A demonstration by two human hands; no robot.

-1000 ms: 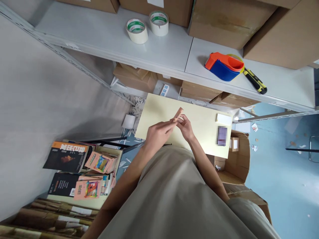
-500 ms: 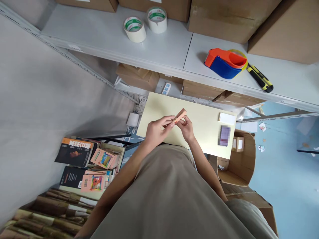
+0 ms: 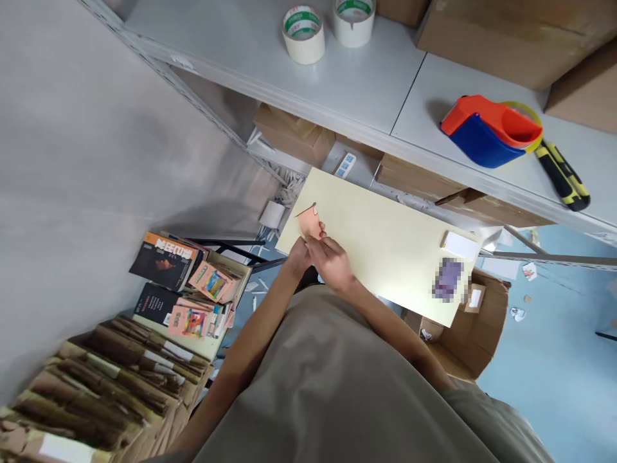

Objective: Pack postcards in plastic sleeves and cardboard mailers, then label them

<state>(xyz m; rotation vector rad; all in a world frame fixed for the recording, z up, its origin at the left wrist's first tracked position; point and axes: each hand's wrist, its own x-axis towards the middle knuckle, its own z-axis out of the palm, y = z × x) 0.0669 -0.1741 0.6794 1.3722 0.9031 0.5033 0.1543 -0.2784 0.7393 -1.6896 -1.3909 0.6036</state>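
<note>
Tabletop (image 3: pixel 385 225) — pink piece (image 3: pixel 308 222) in hands (image 3: pixel 332 262)

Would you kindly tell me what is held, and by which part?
A pink item, held at its near end, where the left hand and right hand meet.

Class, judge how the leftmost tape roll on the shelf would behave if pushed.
Resting on its flat end, the tape roll would probably slide rather than roll. Turned onto its round side, it would likely roll.
</note>
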